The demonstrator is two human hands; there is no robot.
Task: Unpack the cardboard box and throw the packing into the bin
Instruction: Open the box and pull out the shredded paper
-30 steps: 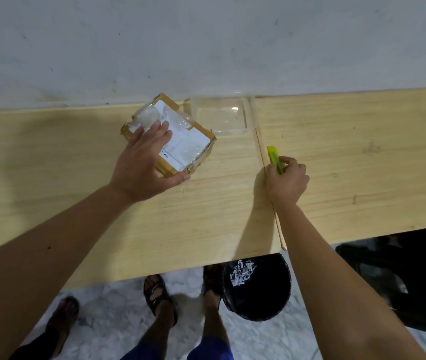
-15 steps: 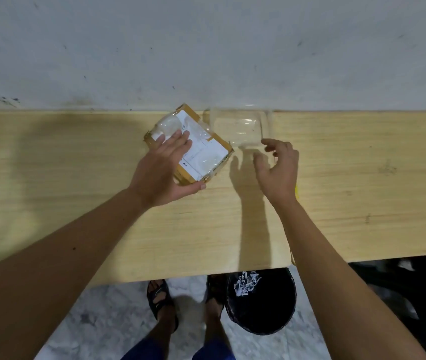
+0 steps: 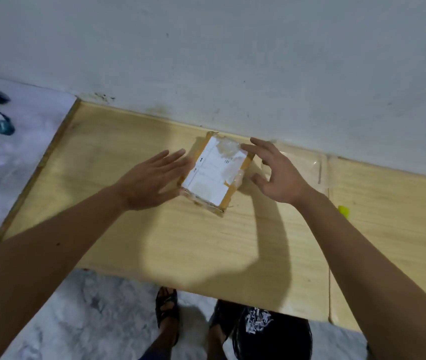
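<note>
Cardboard box (image 3: 215, 172), small and flat, lying on the wooden table (image 3: 134, 237) close to the pale wall (image 3: 232, 61), turned at an angle to the table's back edge. Its upper face carries a white label (image 3: 210, 175) beneath crinkled clear tape; brown card shows along the near and right borders, and the flaps appear closed. Left hand (image 3: 149, 183), fingers extended and spread, palm toward the box's left side; the fingertips (image 3: 180, 154) reach the box's left edge, though contact cannot be confirmed. Right hand (image 3: 276, 175), fingers spread and slightly curled, set at the box's right side; the index fingertip rests at or just above the far right corner of the label, the thumb near the lower right edge. Both hands are wide and enclose nothing; the box sits between them, flanked but not lifted. Clear plastic tray (image 3: 308, 170) just behind the right hand, against the wall. Yellow-green object (image 3: 343, 211), only partly visible beside the right forearm, lying on the table to the right of the box. Black bin (image 3: 271, 333) on the marbled floor (image 3: 82, 320) below the table's near edge, holding shredded white scraps, beside the person's sandalled feet (image 3: 167, 307). Dark blue items at far left on a white surface (image 3: 25, 131), blurred.
</note>
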